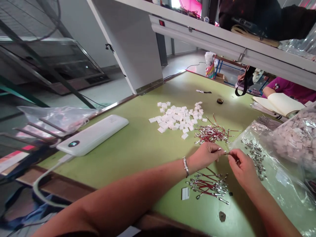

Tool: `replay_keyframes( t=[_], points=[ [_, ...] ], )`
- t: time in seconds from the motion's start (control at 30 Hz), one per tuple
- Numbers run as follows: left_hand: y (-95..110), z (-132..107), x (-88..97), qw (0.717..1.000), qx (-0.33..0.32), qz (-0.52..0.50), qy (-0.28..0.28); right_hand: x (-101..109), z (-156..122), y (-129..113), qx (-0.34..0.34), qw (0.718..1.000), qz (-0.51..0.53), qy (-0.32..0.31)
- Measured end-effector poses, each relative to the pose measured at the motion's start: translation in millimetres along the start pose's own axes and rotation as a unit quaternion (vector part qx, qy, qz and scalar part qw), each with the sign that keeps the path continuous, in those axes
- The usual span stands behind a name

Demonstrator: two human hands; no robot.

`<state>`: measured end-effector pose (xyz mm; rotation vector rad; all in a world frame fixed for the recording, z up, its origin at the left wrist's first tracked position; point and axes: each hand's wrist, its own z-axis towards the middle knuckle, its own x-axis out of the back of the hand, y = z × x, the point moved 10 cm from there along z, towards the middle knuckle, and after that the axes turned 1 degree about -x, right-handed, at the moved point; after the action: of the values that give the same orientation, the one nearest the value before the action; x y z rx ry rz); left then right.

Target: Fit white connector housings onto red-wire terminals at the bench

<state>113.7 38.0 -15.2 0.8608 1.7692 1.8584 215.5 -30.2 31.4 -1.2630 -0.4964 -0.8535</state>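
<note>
My left hand, with a silver bracelet on the wrist, pinches a short wire with a metal end. Fingertips of my right hand close on a tiny metal piece at the tip of that wire; the fingers partly hide it. Just beyond the left hand lies a pile of red wires with metal ends. A second bunch of such wires is spread on the near side, below both hands. To the right of my right hand, small metal fittings are scattered on clear plastic.
White plastic pieces are heaped mid-table. A white power bank with a cable lies left. A large clear bag of white pieces stands right. Tape and an open notebook lie farther back; a shelf crosses overhead.
</note>
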Motion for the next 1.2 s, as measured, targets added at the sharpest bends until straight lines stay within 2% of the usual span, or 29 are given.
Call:
replay_keyframes(
  t=[0.07, 0.23, 0.33, 0.43, 0.53, 0.67, 0.73, 0.8, 0.93, 1.0, 1.07, 1.13, 1.2],
  points=[
    [4, 0, -0.4, 1.0, -0.011, 0.002, -0.004, -5, -3, -1, -0.006, 1.0, 0.014, 0.002],
    [4, 0, -1.0, 1.0, 0.001, 0.023, -0.008, -6, -4, 15, -0.049, 0.995, 0.09, -0.004],
    [3, 0, -0.9, 0.999, -0.007, 0.031, -0.003, -5, -3, 11, -0.01, 0.999, 0.036, -0.003],
    [9, -1, 2.5, 0.995, -0.047, 0.083, 0.007, 1, -2, 0, 0.046, 0.999, -0.01, 0.018],
    [25, -6, 2.9, 0.971, -0.127, 0.203, 0.003, 1, -3, -1, 0.044, 0.999, -0.003, -0.009],
    [38, -18, -16.4, 0.903, -0.236, 0.35, -0.076, -9, -11, 5, -0.013, 0.995, 0.029, -0.09],
    [36, -21, -23.3, 0.883, -0.252, 0.383, -0.103, -13, -14, 9, -0.041, 0.992, 0.047, -0.105],
    [31, -19, -25.9, 0.876, -0.245, 0.4, -0.114, -16, -14, 11, -0.047, 0.993, 0.042, -0.102],
    [29, -14, -24.5, 0.88, -0.232, 0.397, -0.121, -22, -9, 12, 0.001, 0.995, -0.036, -0.088],
    [39, -12, -15.6, 0.894, -0.238, 0.369, -0.09, -20, -7, 12, 0.013, 0.995, -0.074, -0.065],
    [48, -9, 3.2, 0.916, -0.223, 0.334, -0.015, -15, -7, 10, 0.026, 0.994, -0.094, -0.047],
    [49, -8, 23.5, 0.937, -0.174, 0.298, 0.062, -13, -8, 8, 0.042, 0.993, -0.093, -0.062],
    [42, -7, 33.5, 0.952, -0.114, 0.269, 0.091, -5, -5, 17, 0.038, 0.992, -0.094, -0.076]
  ],
)
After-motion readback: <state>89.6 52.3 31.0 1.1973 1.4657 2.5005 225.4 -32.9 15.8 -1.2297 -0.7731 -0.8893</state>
